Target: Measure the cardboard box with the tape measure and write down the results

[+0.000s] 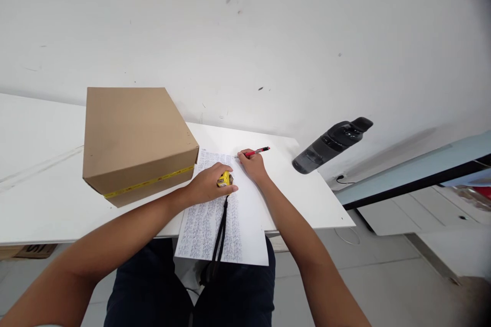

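My left hand (209, 182) is wrapped round a yellow tape measure (224, 179) and rests on a sheet of paper (251, 237). A black wrist strap (221, 232) trails from the tape measure down over the sheet. Columns of blue handwriting cover much of the page, while its right side is white. In my right hand (252, 164) is a red pen (258, 152), its tip at the upper right part of the paper. The lower part of the sheet hangs past the table's front edge, above my lap.
A cardboard box (134, 133) with a yellow measuring tape strip (149, 182) along its side stands left of the paper on the white table (46, 204). A dark bottle (332, 145) stands at the right. Behind the table rises a white wall (245, 61).
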`<state>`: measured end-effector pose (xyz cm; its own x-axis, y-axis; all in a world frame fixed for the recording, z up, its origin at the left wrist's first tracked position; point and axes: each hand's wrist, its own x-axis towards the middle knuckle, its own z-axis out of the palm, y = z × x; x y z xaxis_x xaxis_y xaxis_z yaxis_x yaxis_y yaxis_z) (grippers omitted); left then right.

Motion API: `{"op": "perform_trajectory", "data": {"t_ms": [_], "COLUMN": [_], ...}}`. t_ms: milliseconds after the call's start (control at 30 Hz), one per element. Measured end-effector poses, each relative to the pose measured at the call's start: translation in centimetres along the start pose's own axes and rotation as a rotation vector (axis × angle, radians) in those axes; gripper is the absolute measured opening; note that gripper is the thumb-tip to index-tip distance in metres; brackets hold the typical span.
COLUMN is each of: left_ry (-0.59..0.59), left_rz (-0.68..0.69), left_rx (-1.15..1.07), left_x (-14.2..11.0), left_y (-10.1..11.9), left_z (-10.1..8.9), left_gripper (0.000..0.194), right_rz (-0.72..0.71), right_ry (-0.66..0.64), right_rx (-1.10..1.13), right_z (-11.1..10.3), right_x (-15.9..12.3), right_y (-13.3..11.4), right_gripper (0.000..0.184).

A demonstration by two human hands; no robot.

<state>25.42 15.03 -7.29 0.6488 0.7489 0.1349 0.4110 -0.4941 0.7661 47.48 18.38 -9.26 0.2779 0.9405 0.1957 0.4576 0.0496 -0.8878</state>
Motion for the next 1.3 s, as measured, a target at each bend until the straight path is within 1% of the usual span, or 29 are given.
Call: {"op": "perform_trajectory", "data": {"t_ms": [267, 567, 867, 1100, 1300], "left_ry": [0.003, -0.008, -0.001, 0.006, -0.002], "left_rz": [0.004, 0.02, 0.023, 0.03, 0.03], "left_rx": [-0.004, -0.009, 0.002, 0.005, 0.002], "left_x": [0.03, -0.03, 0.03, -0.05, 0.0], "left_y": [0.11, -0.04, 0.06, -0.03, 0.01], "left_z": [0.0, -0.05, -0.07, -0.02, -0.03], "left_gripper": [0.049, 0.049, 0.049, 0.048, 0.049], "right_rz": [-0.004, 0.0, -0.006, -0.009, 0.004], "right_ry": [-0.025, 0.001, 0.019, -0.002, 0.028], "right_rx": [-0.016, -0.001, -0.004, -0.01, -0.007], "right_z": [-0.01, -0.18, -0.03, -0.09, -0.02], "right_x": [0.01, 0.16, 0.22, 0.21, 0.13], "right_y": [0.1, 0.46, 0.3, 0.41, 0.42], "right_gripper": [0.023, 0.023, 0.021, 0.022, 0.021]}}
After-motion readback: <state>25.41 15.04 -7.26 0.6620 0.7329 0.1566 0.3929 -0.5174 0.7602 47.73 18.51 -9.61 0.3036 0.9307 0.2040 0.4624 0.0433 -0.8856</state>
